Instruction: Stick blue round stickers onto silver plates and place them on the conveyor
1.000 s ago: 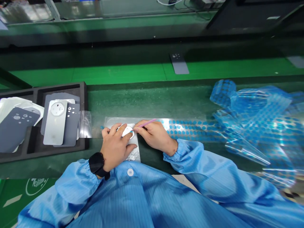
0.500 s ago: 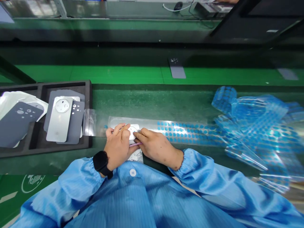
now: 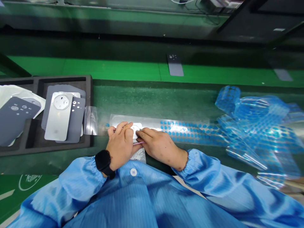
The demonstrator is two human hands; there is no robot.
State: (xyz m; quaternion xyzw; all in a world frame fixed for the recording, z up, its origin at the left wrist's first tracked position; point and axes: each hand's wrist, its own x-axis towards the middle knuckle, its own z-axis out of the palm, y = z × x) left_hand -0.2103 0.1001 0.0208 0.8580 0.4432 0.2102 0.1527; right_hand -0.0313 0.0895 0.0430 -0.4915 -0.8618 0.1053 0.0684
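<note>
Head camera looks down on the **left hand** (image 3: 120, 145), its fingers pressed close together and curled over a **white rounded piece** (image 3: 136, 127), which shows only in part between the two hands. The **right hand** (image 3: 161, 147) comes in from the other side, its fingers together, with the **fingertips** (image 3: 142, 133) touching the white piece beside the left fingers. A slim **pink stick** (image 3: 139, 143) runs out beneath those fingers, held low between the hands; its tip is hidden.

The white piece lies on a **clear film strip** (image 3: 152, 122) dotted with rows of **blue dots** (image 3: 187, 131), and a **foil strip** (image 3: 139, 155) shows just below the hands. A **black wristwatch** (image 3: 103, 163) sits on the left wrist, and both **blue smock sleeves** (image 3: 80, 180) have gathered cuffs.

Further left, a **black foam tray** (image 3: 89, 126) holds a **silver plate** (image 3: 58, 115) with an **octagonal white label** (image 3: 61, 102), lying on a **dark grey panel** (image 3: 77, 122) pierced with holes. A **loose pile of blue-dotted film** (image 3: 256, 126) lies to the right on the **green bench mat** (image 3: 152, 98).
</note>
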